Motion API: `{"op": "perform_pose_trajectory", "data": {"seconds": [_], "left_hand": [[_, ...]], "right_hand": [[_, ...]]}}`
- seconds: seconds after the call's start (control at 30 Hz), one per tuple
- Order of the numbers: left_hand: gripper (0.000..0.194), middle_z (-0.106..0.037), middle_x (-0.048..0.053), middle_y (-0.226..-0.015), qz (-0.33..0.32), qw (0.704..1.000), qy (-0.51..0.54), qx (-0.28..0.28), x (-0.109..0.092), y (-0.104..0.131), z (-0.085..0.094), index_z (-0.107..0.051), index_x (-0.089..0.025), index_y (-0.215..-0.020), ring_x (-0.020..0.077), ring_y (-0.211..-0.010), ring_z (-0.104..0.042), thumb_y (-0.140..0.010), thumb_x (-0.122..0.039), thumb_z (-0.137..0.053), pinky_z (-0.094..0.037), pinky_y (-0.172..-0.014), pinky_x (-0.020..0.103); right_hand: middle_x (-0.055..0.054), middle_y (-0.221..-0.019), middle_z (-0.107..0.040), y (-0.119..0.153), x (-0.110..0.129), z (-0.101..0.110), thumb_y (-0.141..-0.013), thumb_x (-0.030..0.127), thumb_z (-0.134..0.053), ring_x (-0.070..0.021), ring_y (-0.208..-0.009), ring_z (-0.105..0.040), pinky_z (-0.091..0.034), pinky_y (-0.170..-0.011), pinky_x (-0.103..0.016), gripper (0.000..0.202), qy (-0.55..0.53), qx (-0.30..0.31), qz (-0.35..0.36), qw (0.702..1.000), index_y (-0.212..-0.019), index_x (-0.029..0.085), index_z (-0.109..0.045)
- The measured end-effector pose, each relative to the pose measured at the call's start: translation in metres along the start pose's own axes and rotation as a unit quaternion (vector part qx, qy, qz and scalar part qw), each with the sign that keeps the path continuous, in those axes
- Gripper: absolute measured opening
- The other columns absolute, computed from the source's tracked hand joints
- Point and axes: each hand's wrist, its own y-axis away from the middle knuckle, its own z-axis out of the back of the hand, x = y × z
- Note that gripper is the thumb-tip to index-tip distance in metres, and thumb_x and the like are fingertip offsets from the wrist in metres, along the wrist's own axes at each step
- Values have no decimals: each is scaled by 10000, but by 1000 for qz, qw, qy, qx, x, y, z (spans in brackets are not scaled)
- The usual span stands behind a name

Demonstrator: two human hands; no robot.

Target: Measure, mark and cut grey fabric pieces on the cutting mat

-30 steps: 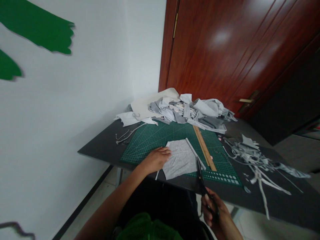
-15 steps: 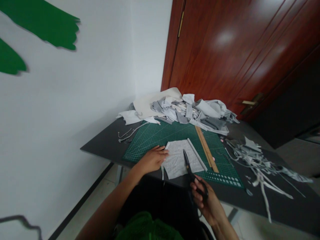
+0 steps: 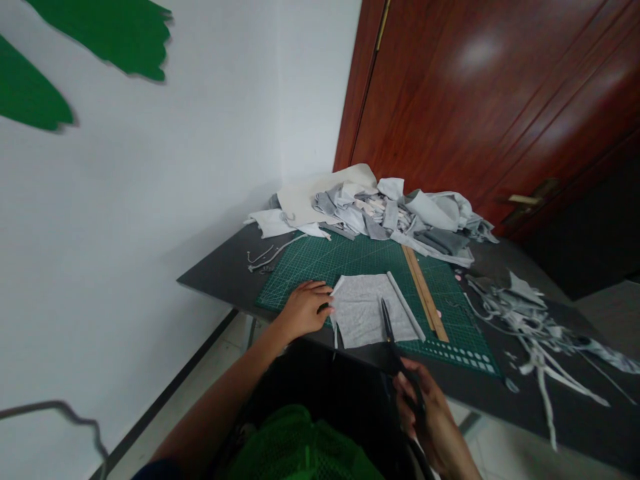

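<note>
From the grey cloth (image 3: 361, 317), we have passage over the green mat (image 3: 345, 259) toward 11 o'clock. Fabric pile (image 3: 391, 217) past 12, ruler (image 3: 423, 287) near 2, scissors (image 3: 389, 328) at 5 obstruct us.

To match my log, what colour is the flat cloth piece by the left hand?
The flat cloth piece is light, mottled grey; the head view shows it best.
</note>
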Motion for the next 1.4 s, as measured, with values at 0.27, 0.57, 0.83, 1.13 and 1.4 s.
{"op": "perform_pose_trajectory", "data": {"seconds": [0.27, 0.57, 0.83, 1.13, 1.4], "left_hand": [[203, -742, 26, -1253, 43, 997, 58, 2, 5, 2, -4, -764, -254, -1026, 267, -1297, -621, -832, -193, -765, -405, -1191, 487], [142, -726, 75, -1261, 71, 993, 96, -16, 9, 4, -8, -745, -223, -951, 280, -1311, -608, -817, -203, -787, -386, -1206, 508], [166, -702, 88, -1262, 66, 992, 99, -29, 12, 3, -11, -734, -215, -916, 298, -1306, -599, -779, -205, -828, -411, -1191, 512], [182, -714, 100, -1236, 51, 992, 114, -26, 13, 1, -5, -736, -201, -915, 285, -1261, -631, -767, -193, -842, -413, -1183, 496], [201, -702, 110, -1294, 56, 991, 123, -19, 16, 3, -7, -742, -212, -957, 311, -1320, -596, -775, -194, -824, -399, -1193, 523]], "right_hand": [[83, -712, -508, 38, -27, -4, -729, 635, -823, -14, -462, -305, -195, -420, -134, 638, 86, 120, -82, 986, -1172, 267, -547], [82, -701, -535, 47, -25, -19, -745, 652, -806, -19, -424, -323, -217, -417, -156, 646, 67, 102, -85, 989, -1206, 289, -539], [83, -704, -553, 47, -22, -20, -735, 653, -818, -3, -393, -324, -217, -386, -142, 667, 61, 121, -78, 988, -1175, 250, -520], [101, -651, -511, 41, -27, -30, -780, 671, -773, -36, -380, -340, -333, -338, -159, 638, 65, 132, -67, 987, -1177, 251, -502], [90, -664, -511, 28, -29, -34, -867, 619, -718, -59, -409, -391, -334, -328, -158, 555, 82, 163, -49, 982, -1204, 246, -484]]}}
